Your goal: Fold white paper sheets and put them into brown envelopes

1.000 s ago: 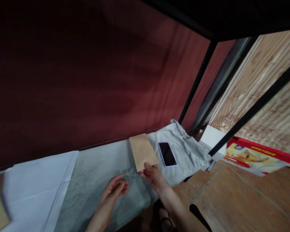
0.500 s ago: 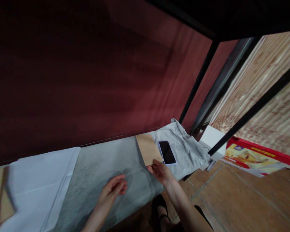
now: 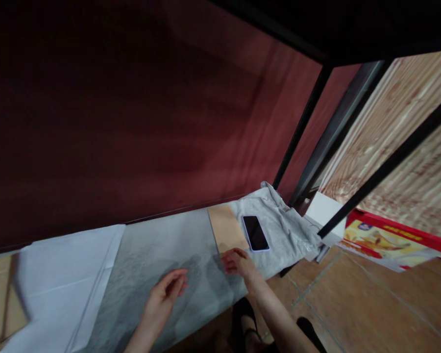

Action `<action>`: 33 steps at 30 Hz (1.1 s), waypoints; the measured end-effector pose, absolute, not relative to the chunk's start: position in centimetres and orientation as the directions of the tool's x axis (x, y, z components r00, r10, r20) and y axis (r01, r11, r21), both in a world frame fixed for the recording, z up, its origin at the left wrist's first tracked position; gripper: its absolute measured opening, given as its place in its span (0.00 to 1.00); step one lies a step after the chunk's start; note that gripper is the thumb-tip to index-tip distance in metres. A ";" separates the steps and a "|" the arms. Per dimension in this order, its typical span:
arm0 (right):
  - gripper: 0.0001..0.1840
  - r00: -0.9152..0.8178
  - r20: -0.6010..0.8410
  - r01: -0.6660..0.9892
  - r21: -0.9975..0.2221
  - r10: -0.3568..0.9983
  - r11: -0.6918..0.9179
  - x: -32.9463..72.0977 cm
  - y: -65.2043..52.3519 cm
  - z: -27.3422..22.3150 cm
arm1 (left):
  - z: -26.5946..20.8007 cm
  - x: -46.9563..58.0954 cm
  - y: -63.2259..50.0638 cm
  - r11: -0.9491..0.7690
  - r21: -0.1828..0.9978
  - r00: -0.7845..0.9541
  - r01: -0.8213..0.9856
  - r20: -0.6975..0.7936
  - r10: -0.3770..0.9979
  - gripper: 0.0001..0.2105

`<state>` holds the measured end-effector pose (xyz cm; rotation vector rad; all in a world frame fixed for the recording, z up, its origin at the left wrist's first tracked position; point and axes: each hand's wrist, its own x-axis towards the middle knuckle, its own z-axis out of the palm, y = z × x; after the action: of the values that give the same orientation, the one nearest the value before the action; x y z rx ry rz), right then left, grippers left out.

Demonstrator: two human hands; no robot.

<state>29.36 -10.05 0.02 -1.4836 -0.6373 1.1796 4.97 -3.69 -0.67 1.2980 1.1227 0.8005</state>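
Note:
A flat piece of brown paper (image 3: 226,228) lies on the grey cloth (image 3: 161,240) that covers a bench. My right hand (image 3: 238,262) hovers at its near edge, fingers loosely curved and apart, with nothing held in them. Just right of the paper rests a phone (image 3: 256,233) with a dark screen and a pale purple case. Over the cloth to the left is my left hand (image 3: 167,289), its fingers slightly bent and holding nothing. Farther left are large white sheets (image 3: 66,274), with brown card pieces (image 3: 0,299) on top of them.
A dark red panel (image 3: 169,162) rises behind the bench. Black metal bars (image 3: 303,127) stand at the right. Beyond them are a white box (image 3: 323,213) and a red and yellow printed box (image 3: 385,240) on the tiled floor (image 3: 353,299).
My right hand has let go of the brown paper, which now lies flat, and has drawn back slightly toward me. My left hand has shifted a little left.

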 end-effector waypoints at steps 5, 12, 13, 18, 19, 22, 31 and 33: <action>0.12 0.224 0.228 0.634 -0.772 0.948 0.037 26.9 -8.8 0.5 | -2.1 3.1 -2.9 -0.115 0.945 0.294 0.307 0.021 0.955 0.18; 0.18 0.065 0.288 0.932 -0.360 0.955 0.046 27.1 -8.9 -1.0 | 0.6 -1.9 -1.4 -0.422 0.557 0.305 0.715 0.294 0.906 0.16; 0.18 0.056 0.301 0.942 -0.331 0.952 0.049 27.2 -8.9 -1.3 | 1.2 -2.7 -1.3 -0.404 0.467 0.285 0.786 0.306 0.908 0.17; 0.18 0.037 0.355 0.970 -0.236 0.934 0.051 26.3 -8.6 -2.1 | 2.6 -6.6 -1.2 -0.063 0.058 0.050 0.996 0.212 0.976 0.24; 0.19 0.025 0.359 0.971 -0.230 0.933 0.062 26.0 -8.4 -2.2 | 2.6 -7.3 -1.2 0.012 0.009 -0.014 1.000 0.177 0.984 0.25; 0.20 -0.009 0.365 0.968 -0.229 0.931 0.099 24.6 -7.8 -2.1 | 2.5 -8.9 -1.2 0.113 -0.067 -0.107 0.991 0.090 0.990 0.25; 0.20 -0.048 0.360 0.960 -0.240 0.932 0.142 21.2 -5.9 -2.4 | 3.6 -9.8 -1.5 0.013 -0.100 -0.012 0.995 0.013 1.000 0.18; 0.20 -0.038 0.366 0.961 -0.240 0.930 0.134 21.0 -5.7 -2.6 | 4.0 -9.8 -1.5 -0.009 -0.077 0.008 0.997 -0.009 1.000 0.18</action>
<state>20.96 -5.66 -2.56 -1.8156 -1.9880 -0.0983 -9.83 -1.48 4.01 2.2642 2.2449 -0.0966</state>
